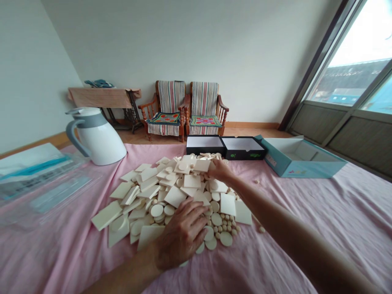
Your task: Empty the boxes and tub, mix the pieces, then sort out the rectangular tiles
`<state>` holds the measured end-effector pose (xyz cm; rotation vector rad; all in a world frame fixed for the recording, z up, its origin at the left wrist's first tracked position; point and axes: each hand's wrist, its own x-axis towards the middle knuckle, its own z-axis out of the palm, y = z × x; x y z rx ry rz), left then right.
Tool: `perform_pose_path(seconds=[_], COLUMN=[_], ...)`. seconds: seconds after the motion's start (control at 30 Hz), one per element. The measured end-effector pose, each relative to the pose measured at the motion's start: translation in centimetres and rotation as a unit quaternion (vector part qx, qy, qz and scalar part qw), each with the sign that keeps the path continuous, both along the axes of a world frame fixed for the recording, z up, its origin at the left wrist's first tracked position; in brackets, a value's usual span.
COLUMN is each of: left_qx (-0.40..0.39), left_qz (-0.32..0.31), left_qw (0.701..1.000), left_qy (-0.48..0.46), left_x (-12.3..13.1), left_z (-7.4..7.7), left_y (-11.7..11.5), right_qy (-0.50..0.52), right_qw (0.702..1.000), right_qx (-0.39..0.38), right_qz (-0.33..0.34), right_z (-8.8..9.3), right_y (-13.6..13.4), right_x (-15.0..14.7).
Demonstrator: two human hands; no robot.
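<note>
A large heap of pale wooden pieces lies on a pink cloth, mixing flat squares, round discs and small balls. My left hand rests palm down over the near side of the heap, its fingers stretched out toward discs such as this one. At the far right of the pile, my right hand has its fingers closed at the edge of a pale square tile. Its fingertips are partly hidden. Several small balls and a disc lie to the right of my left hand.
Two black open boxes stand behind the heap, beside a light blue open box. To the left are a white jug and clear plastic packaging. Two wooden chairs and a covered table stand by the wall.
</note>
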<state>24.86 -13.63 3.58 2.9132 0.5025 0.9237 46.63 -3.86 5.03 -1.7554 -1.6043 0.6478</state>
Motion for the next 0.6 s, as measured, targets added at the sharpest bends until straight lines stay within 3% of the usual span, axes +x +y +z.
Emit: perform_pose_path(seconds=[0.13,0.23,0.33,0.4,0.5,0.6], left_qx=[0.011,0.012,0.010,0.007,0.005,0.006], left_qz=[-0.001,0.005,0.001,-0.001,0.000,0.000], left_qw=[1.000,1.000,1.000,1.000,1.000,1.000], left_qy=[-0.001,0.002,0.004,0.003,0.000,0.000], left_x=[-0.1,-0.2,-0.2,-0.1,-0.1,-0.1], left_z=[0.1,0.2,0.2,0.2,0.1,0.1], left_y=[0.0,0.0,0.0,0.0,0.0,0.0], right_qy=[-0.034,-0.053,-0.161,-0.248,-0.295,-0.318], right_qw=[0.998,0.995,0.984,0.969,0.952,0.940], right_qx=[0.024,0.047,0.045,0.013,-0.031,-0.070], right_qz=[0.049,0.076,0.059,-0.001,-0.078,-0.098], right_z=[1.3,2.5,3.3,3.4,2.2,0.2], right_y=[0.7,0.4,-0.5,-1.6,-4.0,-6.4], right_x=[-4.3,-4.7,-1.2,2.5,8.4,12.6])
